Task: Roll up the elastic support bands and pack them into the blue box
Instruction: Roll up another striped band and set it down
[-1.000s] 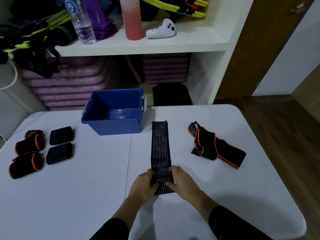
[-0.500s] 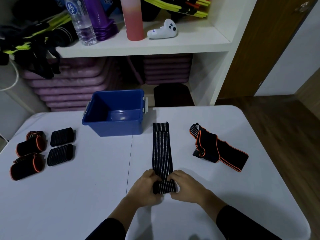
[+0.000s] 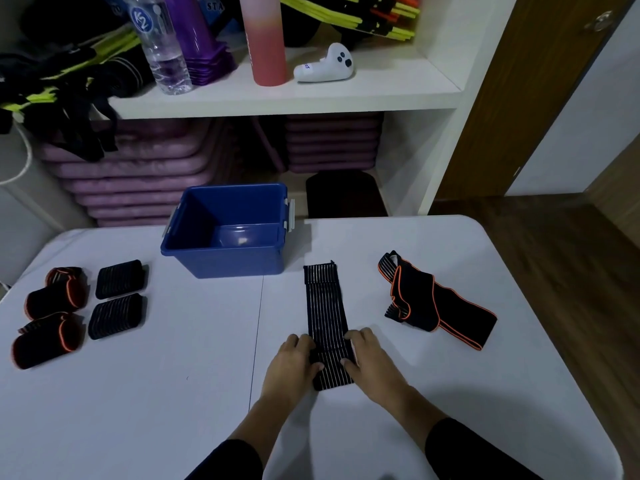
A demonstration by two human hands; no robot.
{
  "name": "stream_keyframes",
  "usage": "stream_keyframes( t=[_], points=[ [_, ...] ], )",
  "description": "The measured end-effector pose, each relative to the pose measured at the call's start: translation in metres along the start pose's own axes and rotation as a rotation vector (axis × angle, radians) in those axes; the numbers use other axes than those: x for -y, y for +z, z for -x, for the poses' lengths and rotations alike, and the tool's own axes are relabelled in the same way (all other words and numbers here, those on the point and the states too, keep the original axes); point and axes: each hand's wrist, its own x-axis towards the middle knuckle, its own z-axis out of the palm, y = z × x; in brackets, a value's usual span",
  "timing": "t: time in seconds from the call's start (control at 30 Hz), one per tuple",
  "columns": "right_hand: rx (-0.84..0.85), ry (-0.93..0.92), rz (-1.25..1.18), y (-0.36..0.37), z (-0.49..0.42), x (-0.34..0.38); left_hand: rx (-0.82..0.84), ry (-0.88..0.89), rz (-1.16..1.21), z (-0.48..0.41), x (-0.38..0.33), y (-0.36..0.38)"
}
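A black striped elastic band [image 3: 325, 306] lies stretched toward the far edge, its near end rolled up between my hands. My left hand [image 3: 294, 363] grips the roll's left end and my right hand [image 3: 369, 362] grips its right end, fingers curled over the top. The blue box [image 3: 225, 261] stands empty behind and left of the band. An unrolled black band with orange trim [image 3: 436, 303] lies crumpled to the right. At the left sit two rolled striped bands [image 3: 117, 296] and three rolled orange-trimmed bands [image 3: 52, 313].
The white table [image 3: 173, 393] has a seam down its middle and a rounded right edge. Behind it a white shelf [image 3: 277, 98] holds bottles, a controller and stacked purple mats below. Wooden floor lies to the right.
The roll has grown and moved forward along the band, and both hands have shifted forward with it; the flat part is shorter.
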Motion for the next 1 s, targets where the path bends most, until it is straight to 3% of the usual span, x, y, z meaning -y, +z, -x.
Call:
stream_keyframes(
  t=[0.1,0.33,0.57,0.63,0.83,0.9,1.0],
  points=[
    [0.027,-0.161,0.007,-0.002,0.001,-0.007,0.069,0.148,-0.017,0.001,0.004,0.0],
    [0.177,-0.235,0.015,-0.007,0.001,-0.017,0.178,0.243,-0.155,-0.003,0.009,0.0],
    [0.156,0.014,-0.099,-0.014,-0.011,-0.012,0.309,-0.135,0.203,-0.02,-0.003,-0.016],
    [0.112,0.037,-0.067,-0.009,-0.013,-0.01,0.281,-0.202,0.253,-0.021,-0.007,-0.013],
    [0.033,-0.026,-0.077,-0.009,-0.016,-0.008,0.006,0.036,0.016,-0.019,-0.007,-0.005],
    [0.027,-0.067,-0.101,-0.01,-0.015,-0.011,0.014,0.132,-0.032,-0.02,-0.004,-0.003],
    [0.101,-0.111,-0.016,-0.012,-0.014,-0.02,0.161,0.193,-0.186,-0.019,0.004,-0.002]
  ],
)
